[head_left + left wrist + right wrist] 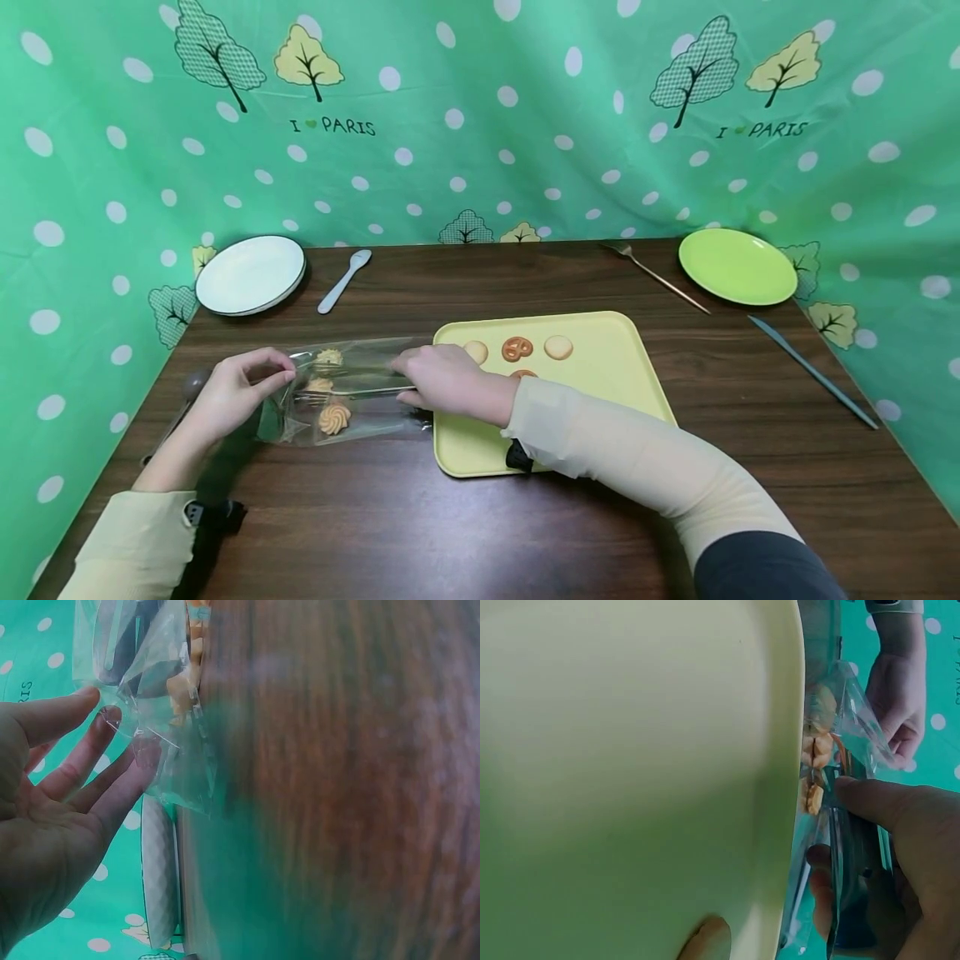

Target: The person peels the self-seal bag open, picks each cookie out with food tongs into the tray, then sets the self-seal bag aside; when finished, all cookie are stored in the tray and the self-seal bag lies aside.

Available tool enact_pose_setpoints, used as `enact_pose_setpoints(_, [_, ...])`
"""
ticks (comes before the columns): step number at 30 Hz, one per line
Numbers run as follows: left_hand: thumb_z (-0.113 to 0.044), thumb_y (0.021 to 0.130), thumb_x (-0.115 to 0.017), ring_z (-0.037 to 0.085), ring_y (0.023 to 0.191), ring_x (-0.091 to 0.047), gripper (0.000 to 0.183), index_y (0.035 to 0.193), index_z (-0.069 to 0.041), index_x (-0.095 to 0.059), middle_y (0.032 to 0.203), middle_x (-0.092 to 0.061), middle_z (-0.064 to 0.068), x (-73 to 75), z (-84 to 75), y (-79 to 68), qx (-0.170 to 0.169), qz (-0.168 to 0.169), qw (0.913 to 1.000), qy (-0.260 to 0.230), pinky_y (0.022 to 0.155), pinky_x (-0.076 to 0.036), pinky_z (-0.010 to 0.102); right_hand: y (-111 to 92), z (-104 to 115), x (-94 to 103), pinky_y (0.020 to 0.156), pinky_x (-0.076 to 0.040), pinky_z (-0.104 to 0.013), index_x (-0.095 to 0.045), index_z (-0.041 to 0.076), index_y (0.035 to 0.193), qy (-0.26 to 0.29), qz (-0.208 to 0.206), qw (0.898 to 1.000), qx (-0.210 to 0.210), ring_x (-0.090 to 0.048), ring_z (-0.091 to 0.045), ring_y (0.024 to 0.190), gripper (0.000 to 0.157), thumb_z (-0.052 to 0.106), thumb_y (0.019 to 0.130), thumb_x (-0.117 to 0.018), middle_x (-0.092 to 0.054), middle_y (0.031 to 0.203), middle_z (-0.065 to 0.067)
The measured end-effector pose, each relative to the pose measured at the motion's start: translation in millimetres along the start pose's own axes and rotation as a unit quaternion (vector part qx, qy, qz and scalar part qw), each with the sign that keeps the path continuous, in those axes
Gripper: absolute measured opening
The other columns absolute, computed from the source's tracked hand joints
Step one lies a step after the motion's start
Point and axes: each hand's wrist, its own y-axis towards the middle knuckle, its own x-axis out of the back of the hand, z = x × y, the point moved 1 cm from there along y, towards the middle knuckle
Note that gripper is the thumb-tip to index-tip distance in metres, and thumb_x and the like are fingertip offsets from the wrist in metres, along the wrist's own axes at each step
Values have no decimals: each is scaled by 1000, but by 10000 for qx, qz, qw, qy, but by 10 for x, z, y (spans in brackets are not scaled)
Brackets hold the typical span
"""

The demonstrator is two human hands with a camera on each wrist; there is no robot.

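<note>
A clear plastic bag (375, 423) lies at the left of the yellow tray (615, 392), with three swirled cookies (334, 419) inside. My left hand (243, 387) pinches the bag's left end between thumb and fingers. At the bag's other end, beside the tray's left edge, my right hand (450, 379) grips metal tongs (855, 855). Their arms reach into the bag toward the cookies, and the rounded tong head (124, 645) shows through the plastic in the left wrist view. Part of the bag is hidden behind my right hand.
Round cookies (558, 347) and pretzel-shaped ones (517, 348) sit on the tray. Behind are a white plate (251, 275), a pale spoon (345, 282), a fork (663, 282) and a green plate (738, 267). A blue knife (813, 372) lies right; a dark-headed utensil (197, 383) lies left.
</note>
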Motion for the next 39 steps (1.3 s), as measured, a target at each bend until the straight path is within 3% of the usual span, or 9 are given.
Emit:
enact_pose_setpoints(6, [-23,92,-64,8,79,-58,11,96,-13,-67,94,-65,2,-3,2,7,-22,-15,10000,-46,65,-46,22,-71,-75,25,65,-53,-39,-55,25,132,190,-7,9998,-86,-64,-16,101,47,42,89,-63,-62,125,4])
enact_pose_setpoints(11, [-23,92,-64,8,79,-58,12,96,-12,-67,94,-65,2,0,-8,13,-13,-13,10000,-54,64,-46,22,-262,-257,64,73,-53,-40,-55,24,133,506,-146,9984,-206,-62,-16,108,49,41,88,-65,-62,126,4])
enact_pose_setpoints(17, [-23,92,-63,9,80,-58,12,96,-13,-67,94,-65,2,8,-13,12,22,3,10000,33,65,-46,23,-564,-476,79,61,-49,-35,-61,24,124,540,-411,9972,-317,-63,-10,84,43,38,85,-68,-67,109,8])
enact_pose_setpoints(21, [-24,92,-64,9,79,-58,12,96,-13,-67,93,-65,2,14,-12,12,19,-12,10000,47,64,-46,23,-703,-542,81,70,-48,-36,-62,23,121,437,-567,9969,-318,-58,-7,73,43,39,82,-72,-67,97,9])
enact_pose_setpoints(24, [-23,91,-64,8,77,-57,12,96,-12,-67,92,-65,2,16,-12,6,12,-34,10000,1,63,-46,23,-726,-536,70,76,-47,-36,-63,21,120,452,-676,9964,-217,-59,-8,75,45,39,81,-74,-68,96,7])
enact_pose_setpoints(31, [-22,91,-65,9,75,-57,12,95,-11,-67,91,-65,3,2,-20,2,26,-16,9999,-102,61,-46,24,-642,-473,-1,57,-47,-29,-63,22,119,381,-710,9966,-158,-60,-8,76,39,36,83,-71,-65,100,8])
enact_pose_setpoints(36, [-22,91,-64,9,76,-57,11,96,-13,-67,92,-65,2,2,-19,13,-10,10,10000,-56,62,-46,24,-659,-475,3,55,-43,-28,-63,24,119,362,-760,9961,-249,-58,-5,75,37,35,84,-70,-65,101,11])
enact_pose_setpoints(39, [-22,92,-64,10,76,-57,10,96,-13,-67,92,-65,3,2,-21,6,-15,30,10000,-69,62,-46,24,-704,-494,35,62,-45,-30,-63,24,118,398,-837,9955,-208,-59,-4,76,38,35,83,-71,-65,100,12])
